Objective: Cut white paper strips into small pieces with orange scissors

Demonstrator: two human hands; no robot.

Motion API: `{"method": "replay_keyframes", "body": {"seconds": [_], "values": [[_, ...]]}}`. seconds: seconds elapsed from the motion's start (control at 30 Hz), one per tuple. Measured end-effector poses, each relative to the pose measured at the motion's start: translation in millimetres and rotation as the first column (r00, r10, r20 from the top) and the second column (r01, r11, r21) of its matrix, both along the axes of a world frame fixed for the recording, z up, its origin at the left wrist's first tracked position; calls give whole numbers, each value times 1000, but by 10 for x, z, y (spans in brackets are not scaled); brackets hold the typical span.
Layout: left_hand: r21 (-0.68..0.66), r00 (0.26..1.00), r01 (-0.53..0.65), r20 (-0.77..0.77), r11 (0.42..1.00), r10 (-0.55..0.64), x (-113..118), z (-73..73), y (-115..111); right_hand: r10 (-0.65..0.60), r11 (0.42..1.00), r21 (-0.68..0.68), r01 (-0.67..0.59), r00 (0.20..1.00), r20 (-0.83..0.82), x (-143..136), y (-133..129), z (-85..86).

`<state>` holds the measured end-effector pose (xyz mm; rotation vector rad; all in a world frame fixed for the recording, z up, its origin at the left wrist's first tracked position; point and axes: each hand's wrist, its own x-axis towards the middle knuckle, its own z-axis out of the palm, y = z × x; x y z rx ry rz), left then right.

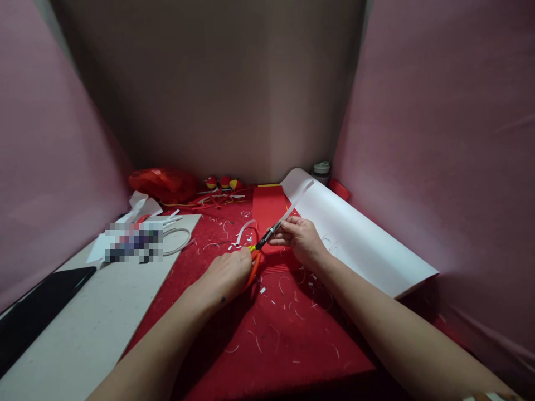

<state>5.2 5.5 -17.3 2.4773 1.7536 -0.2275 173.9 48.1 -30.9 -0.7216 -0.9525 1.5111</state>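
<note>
Head view: On a red tabletop (284, 351), a white sheet (351, 234) lines the right edge; red paper (267, 206) lies toward the far edge. Midway between side edges, the left hand (232, 270) grips scissors (259, 245), the right hand (304, 239) pinching a white strip (297, 202).

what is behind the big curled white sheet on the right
Past the white sheet's far edge, a lidded container and a red object show. The sheet covers the container's lower part; anything lower down behind it can't be seen.
</note>
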Motion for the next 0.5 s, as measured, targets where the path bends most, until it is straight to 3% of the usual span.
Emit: {"method": "replay_keyframes", "body": {"seconds": [0.5], "values": [[-2,999,-42,-3,999,42,36,5,-6,-1,1000,4,1,1000,-2,-16,-23,-14]]}}
